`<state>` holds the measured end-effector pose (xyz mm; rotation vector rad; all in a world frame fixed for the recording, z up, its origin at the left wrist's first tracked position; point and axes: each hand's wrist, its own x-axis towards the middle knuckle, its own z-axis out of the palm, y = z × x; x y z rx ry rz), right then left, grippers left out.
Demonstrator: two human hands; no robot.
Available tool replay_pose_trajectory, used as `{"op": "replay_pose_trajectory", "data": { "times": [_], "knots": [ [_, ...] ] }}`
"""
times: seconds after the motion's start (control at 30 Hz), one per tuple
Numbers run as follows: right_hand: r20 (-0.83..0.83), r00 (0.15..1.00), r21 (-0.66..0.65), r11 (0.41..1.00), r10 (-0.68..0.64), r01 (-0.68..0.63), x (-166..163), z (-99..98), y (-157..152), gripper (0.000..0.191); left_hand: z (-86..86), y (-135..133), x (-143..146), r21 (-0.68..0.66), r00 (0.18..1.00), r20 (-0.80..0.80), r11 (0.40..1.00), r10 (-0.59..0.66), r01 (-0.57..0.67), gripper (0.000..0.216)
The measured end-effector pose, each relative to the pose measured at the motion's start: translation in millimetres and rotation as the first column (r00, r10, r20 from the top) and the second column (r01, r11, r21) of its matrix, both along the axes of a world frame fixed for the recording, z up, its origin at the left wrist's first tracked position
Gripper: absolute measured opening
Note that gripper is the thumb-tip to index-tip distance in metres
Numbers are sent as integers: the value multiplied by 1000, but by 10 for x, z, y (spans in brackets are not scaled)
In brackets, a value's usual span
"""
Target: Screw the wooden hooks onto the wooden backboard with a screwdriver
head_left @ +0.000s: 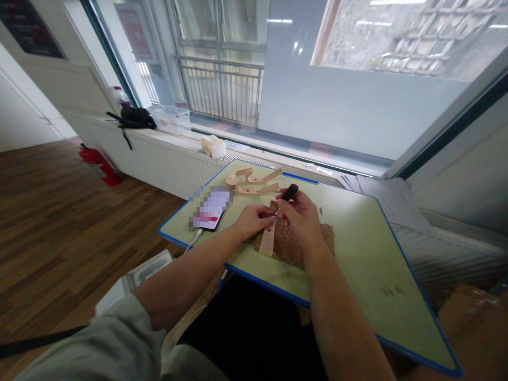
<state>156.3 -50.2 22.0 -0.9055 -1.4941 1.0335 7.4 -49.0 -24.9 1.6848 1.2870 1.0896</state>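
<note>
My right hand [298, 214] is closed around a black-handled screwdriver [290, 192], its thin shaft slanting down to the left. At the shaft's tip, my left hand [253, 221] pinches with thumb and forefinger and presses on a pale tan strip [268, 242] with a hole in it. The strip lies flat on a worn brown cardboard piece [327, 236], partly under my right hand. What exactly sits between the left fingertips is hidden. Beyond my hands lie several curved tan strips with holes [257, 188].
All of this lies on a pale green table [357, 264] with a blue edge. A phone [211, 207] with a white cable [195, 240] is at the left. Behind are a windowsill with a crumpled white packet [213, 146] and a clear plastic box [171, 117]. A fire extinguisher [103, 168] stands left.
</note>
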Motion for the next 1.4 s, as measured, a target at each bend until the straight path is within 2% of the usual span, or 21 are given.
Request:
{"op": "replay_pose_trajectory", "data": {
  "times": [0.07,0.13,0.27,0.4,0.53,0.73,0.87,0.97,1.03,1.13,1.23,1.4],
  "knots": [
    [-53,996,-31,997,74,-76,11,8,-11,29,-15,4,-3,11,1000,-6,1000,-15,15,25],
    [-41,995,-25,996,88,-89,15,8,-15,28,-22,6,-1,14,1000,-3,1000,-17,17,25],
    [60,998,56,998,-11,7,5,-17,15,26,10,-4,15,-1,1000,19,1000,-2,2,19],
    [72,988,128,983,-140,130,-20,-41,36,29,42,-13,19,9,1000,8,1000,-12,12,19],
    [71,992,109,989,-106,98,-37,-27,8,33,18,-2,6,7,1000,-3,1000,-19,19,24],
    [81,994,162,985,-77,64,7,-18,-18,31,6,-6,1,6,1000,6,1000,-22,22,29],
    [54,992,214,972,-115,101,7,-19,0,24,30,-19,10,2,1000,5,1000,-24,24,28],
    [56,989,207,970,-140,125,-9,-11,2,27,32,-22,14,-2,1000,8,1000,-23,23,26],
    [57,992,158,982,-112,102,-14,-6,-5,28,25,-21,12,3,1000,13,1000,-24,24,26],
    [5,1000,64,998,14,-14,-5,0,-18,23,10,-14,6,20,999,11,999,-33,33,26],
    [-2,998,52,996,69,-69,7,6,-24,25,-4,-5,0,23,999,-19,999,-33,34,27],
    [113,990,135,988,-86,70,-17,20,-29,23,10,-12,4,14,1000,-25,1000,-17,17,24]
  ]
}}
